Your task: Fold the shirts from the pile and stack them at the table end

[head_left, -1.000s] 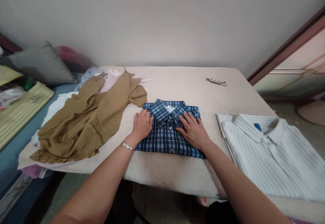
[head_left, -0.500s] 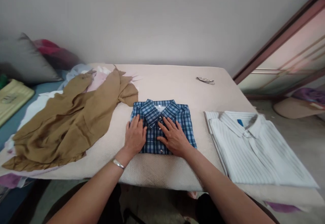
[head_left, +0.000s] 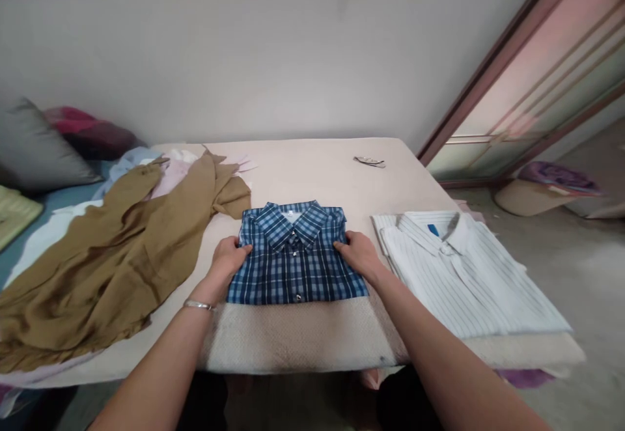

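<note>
A folded blue plaid shirt (head_left: 297,268) lies collar-up on the cloth-covered table (head_left: 303,340), its collar pointing away from me. My left hand (head_left: 230,258) grips its left edge, thumb on top and fingers tucked beneath. On the opposite edge, my right hand (head_left: 359,252) holds the shirt the same way, with the fingertips hidden under the fabric. To the right rests a folded white striped shirt (head_left: 469,281). A brown garment (head_left: 122,255) is spread loosely at the left over other clothes.
A pair of glasses (head_left: 370,161) lies toward the back of the table. Beyond the left side are a grey cushion (head_left: 46,148) and a yellow folded item (head_left: 14,213). A wall (head_left: 234,66) runs behind the table, and a pink-framed sliding door (head_left: 517,105) stands at the right.
Both hands have moved from lying flat on top of the plaid shirt out to its two side edges, where they now grip it. The camera view has also shifted.
</note>
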Available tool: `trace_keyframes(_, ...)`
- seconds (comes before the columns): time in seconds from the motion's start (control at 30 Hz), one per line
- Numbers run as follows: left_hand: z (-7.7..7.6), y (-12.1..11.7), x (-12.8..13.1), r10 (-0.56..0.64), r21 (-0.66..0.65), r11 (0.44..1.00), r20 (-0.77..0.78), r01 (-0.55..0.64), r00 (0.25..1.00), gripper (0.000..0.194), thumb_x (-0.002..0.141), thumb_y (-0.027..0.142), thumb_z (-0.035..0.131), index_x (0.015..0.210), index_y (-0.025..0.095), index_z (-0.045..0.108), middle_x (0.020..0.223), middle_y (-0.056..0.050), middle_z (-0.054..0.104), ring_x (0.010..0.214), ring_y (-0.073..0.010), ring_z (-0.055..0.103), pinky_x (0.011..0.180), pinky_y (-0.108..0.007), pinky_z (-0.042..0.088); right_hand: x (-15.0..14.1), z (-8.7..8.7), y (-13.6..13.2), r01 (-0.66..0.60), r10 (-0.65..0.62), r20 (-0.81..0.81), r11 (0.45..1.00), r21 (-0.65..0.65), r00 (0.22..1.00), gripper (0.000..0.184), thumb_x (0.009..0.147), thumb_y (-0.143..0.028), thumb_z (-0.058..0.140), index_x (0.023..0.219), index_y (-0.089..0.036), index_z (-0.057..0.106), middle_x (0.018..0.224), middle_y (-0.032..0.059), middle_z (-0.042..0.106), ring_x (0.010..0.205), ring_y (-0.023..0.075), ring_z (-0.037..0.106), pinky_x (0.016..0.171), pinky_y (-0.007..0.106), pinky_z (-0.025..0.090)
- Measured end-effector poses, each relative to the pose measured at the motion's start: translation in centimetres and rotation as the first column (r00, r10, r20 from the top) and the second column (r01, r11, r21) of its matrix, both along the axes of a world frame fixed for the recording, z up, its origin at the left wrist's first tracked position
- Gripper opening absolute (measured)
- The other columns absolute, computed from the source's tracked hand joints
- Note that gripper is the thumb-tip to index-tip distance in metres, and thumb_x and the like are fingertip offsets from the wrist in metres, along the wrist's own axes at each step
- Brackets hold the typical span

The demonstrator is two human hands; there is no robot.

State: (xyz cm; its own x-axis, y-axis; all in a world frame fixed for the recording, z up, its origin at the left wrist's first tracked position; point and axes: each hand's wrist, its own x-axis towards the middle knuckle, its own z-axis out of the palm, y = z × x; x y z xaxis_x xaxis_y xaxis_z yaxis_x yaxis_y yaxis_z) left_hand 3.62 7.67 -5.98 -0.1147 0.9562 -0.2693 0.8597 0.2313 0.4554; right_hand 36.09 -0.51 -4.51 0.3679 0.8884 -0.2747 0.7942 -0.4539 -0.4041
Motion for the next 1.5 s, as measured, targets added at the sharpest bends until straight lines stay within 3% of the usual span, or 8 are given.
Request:
trace_keyframes(0.13,0.1,0.1,0.0,0.15,-0.039,0.989,0.196,-0.145,0.969,0.018,0.076,0.033,0.07,0.077,0.016,0.065,0.08,-0.014,0.074,0.077,-0.029,0.07,0.066,-0.034,0.052,-2.0,0.3,-0.4,0.048,-0.051,0.062,0.998,0.044,0.997,0.032,0.1,-0.031,0.041,0.119,-0.012,0.058,0.112,0.0209,0.071,0.103,0.0281,0.068,0.082,0.035,0.049)
trace_keyframes(0.27,1.3,-0.4,0.2,0.373,-0.381,0.916,0.685,-0.128,0.626,0.026,0.069,0.019,0.075,0.094,0.015,0.068,0.08,-0.01,0.075,0.071,-0.0268,0.073,0.066,-0.038,0.06,-2.7,0.7,-0.7,0.063,-0.067,0.045,0.995,0.084,0.997,0.03,0.1,-0.028,0.04,0.121,-0.013,0.056,0.112,0.0186,0.071,0.102,0.0272,0.07,0.081,0.034,0.05)
trace_keyframes(0.43,5.6,-3.4,2.3,0.269,-0.297,0.955,0.838,-0.016,0.475,0.048,0.064,0.014,0.079,0.11,0.023,0.07,0.09,-0.006,0.077,0.074,-0.0274,0.075,0.066,-0.042,0.063,0.3,4.3,-2.1,-0.002,-0.008,0.061,0.988,0.153,0.998,0.028,0.1,-0.028,0.04,0.117,-0.017,0.059,0.111,0.0149,0.073,0.099,0.0258,0.07,0.078,0.033,0.05)
trace_keyframes(0.7,11.0,-8.3,17.2,-0.008,-0.039,0.99,0.942,0.133,0.334,0.057,0.062,0.023,0.082,0.117,0.017,0.068,0.091,-0.006,0.076,0.068,-0.0196,0.072,0.063,-0.031,0.061,14.3,12.9,-9.1,-0.032,-0.025,0.224,0.969,0.247,0.974,0.029,0.098,-0.028,0.042,0.118,-0.019,0.061,0.114,0.0147,0.071,0.103,0.0271,0.066,0.082,0.033,0.045)
trace_keyframes(0.83,10.7,-10.7,26.0,-0.13,0.097,0.976,0.978,0.196,0.161,0.057,0.069,0.031,0.079,0.123,0.016,0.066,0.101,-0.006,0.075,0.079,-0.0188,0.071,0.075,-0.033,0.059,22.8,14.6,-12.9,0.024,-0.108,0.298,0.961,0.274,0.949,0.031,0.101,-0.031,0.04,0.12,-0.018,0.061,0.119,0.0149,0.07,0.109,0.0259,0.061,0.089,0.031,0.04)
trace_keyframes(0.93,7.2,-12.6,31.0,-0.104,0.072,0.973,0.985,0.218,0.139,0.055,0.07,0.032,0.075,0.122,0.015,0.064,0.107,-0.008,0.074,0.087,-0.02,0.069,0.085,-0.036,0.056,28.0,12.6,-14.7,0.093,-0.165,0.314,0.969,0.231,0.935,0.029,0.1,-0.03,0.043,0.117,-0.017,0.063,0.118,0.014,0.07,0.109,0.0247,0.061,0.089,0.03,0.04)
trace_keyframes(1.13,-1.1,-14.6,34.7,-0.14,0.036,0.967,0.902,0.251,0.409,0.038,0.076,0.032,0.068,0.109,0.015,0.067,0.098,-0.005,0.073,0.093,-0.0201,0.066,0.094,-0.038,0.05,32.5,3.4,-16.3,0.235,-0.25,0.272,0.968,0.086,0.929,0.026,0.099,-0.028,0.048,0.11,-0.013,0.066,0.113,0.0178,0.071,0.104,0.0252,0.065,0.083,0.03,0.043)
trace_keyframes(1.5,-1.3,-14.8,34.9,-0.257,0.123,0.952,0.818,0.279,0.515,0.032,0.082,0.027,0.06,0.112,0.017,0.064,0.105,-0.005,0.072,0.095,-0.0187,0.065,0.092,-0.034,0.05,33.8,0.6,-15.8,0.304,-0.32,0.239,0.947,0.102,0.917,0.036,0.102,-0.036,0.041,0.124,-0.014,0.061,0.12,0.0215,0.067,0.111,0.0304,0.063,0.088,0.036,0.043)
